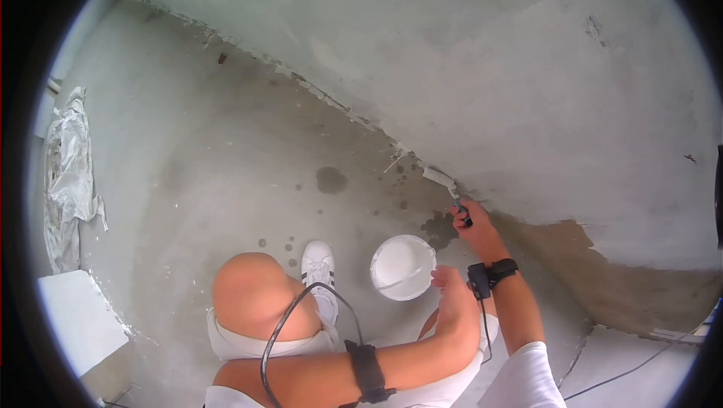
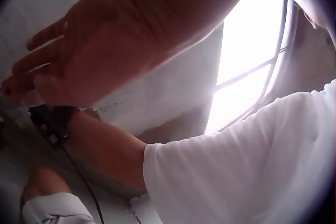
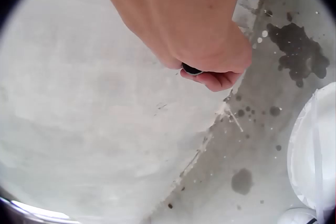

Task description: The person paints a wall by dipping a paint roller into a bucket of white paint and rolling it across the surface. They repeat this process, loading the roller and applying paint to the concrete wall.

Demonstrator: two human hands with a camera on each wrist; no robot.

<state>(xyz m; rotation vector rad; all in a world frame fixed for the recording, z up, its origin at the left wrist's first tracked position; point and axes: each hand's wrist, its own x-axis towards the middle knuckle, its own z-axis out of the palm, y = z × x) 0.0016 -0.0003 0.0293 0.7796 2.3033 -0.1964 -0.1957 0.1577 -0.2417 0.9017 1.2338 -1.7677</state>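
Note:
My right hand point(image 1: 479, 232) grips the dark handle of a small paint roller point(image 1: 439, 178). Its white sleeve lies low against the grey wall point(image 1: 527, 99), close to where wall and floor meet. In the right wrist view the curled fingers wrap the handle point(image 3: 191, 69), and the roller's head is hidden behind the hand. A white bucket point(image 1: 404, 290) with a pale handle across its mouth stands on the floor beside the feet. My left hand point(image 1: 454, 295) hangs by the bucket's right rim, holding nothing. The left wrist view shows its fingers point(image 2: 39, 61) loosely extended.
Dark wet spots point(image 1: 331, 180) mark the concrete floor point(image 1: 226, 137). A white sneaker point(image 1: 318, 263) is left of the bucket. Crumpled plastic sheeting point(image 1: 69, 175) and a white block point(image 1: 81, 321) lie at far left. A black cable point(image 1: 275, 333) loops over the legs.

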